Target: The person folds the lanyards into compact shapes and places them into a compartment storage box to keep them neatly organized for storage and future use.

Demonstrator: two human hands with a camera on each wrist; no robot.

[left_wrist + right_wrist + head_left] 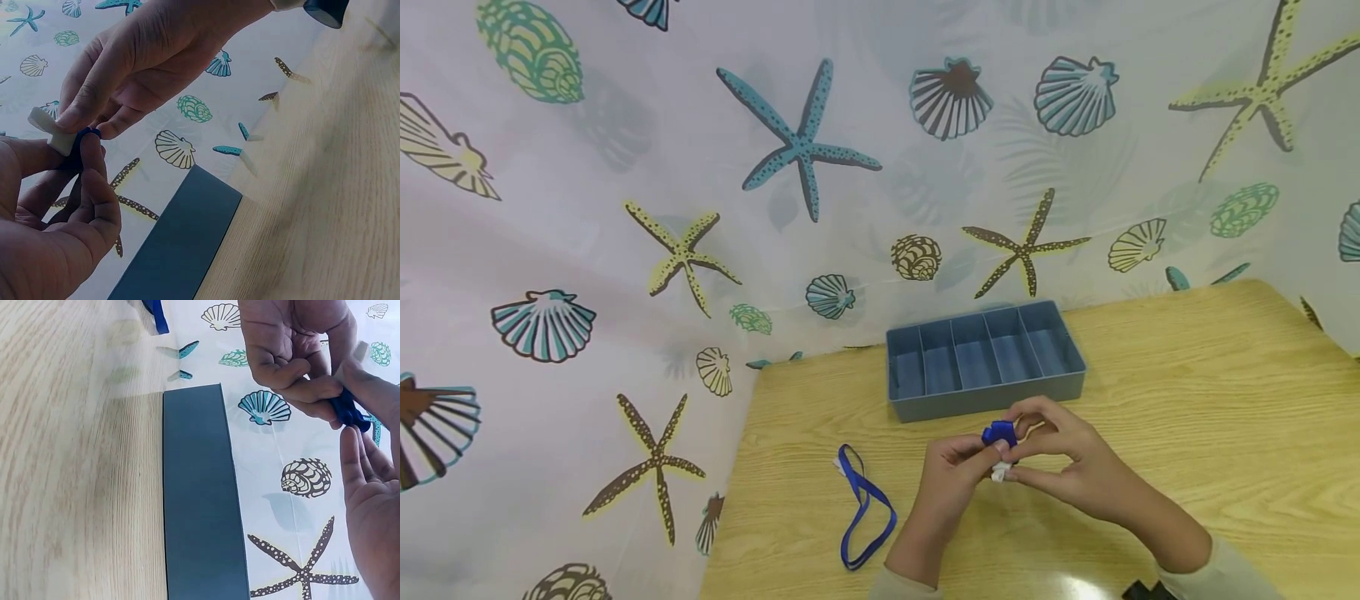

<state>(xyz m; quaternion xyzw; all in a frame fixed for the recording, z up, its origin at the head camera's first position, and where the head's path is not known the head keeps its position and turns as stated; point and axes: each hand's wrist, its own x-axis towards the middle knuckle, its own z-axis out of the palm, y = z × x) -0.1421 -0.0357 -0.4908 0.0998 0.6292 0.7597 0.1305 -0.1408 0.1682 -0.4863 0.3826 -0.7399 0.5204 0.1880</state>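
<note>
In the head view, a folded blue lanyard (pixel 999 432) with a white end piece (pixel 1000 472) is held between both hands, above the table. My left hand (pixel 950 477) pinches it from the left, thumb on the blue folds. From the right, my right hand (pixel 1081 462) grips it with thumb and fingertips. The left wrist view shows the right thumb on the white piece (pixel 60 139), beside the blue folds. Fingers hide part of the bundle; in the right wrist view its blue band (pixel 347 411) shows between the two hands.
A grey-blue tray (pixel 992 401) with several compartments stands behind the hands, near the curtain (pixel 865 242) printed with shells and starfish. Another blue lanyard (pixel 852 567) lies looped on the wooden table (pixel 790 467), left of the hands.
</note>
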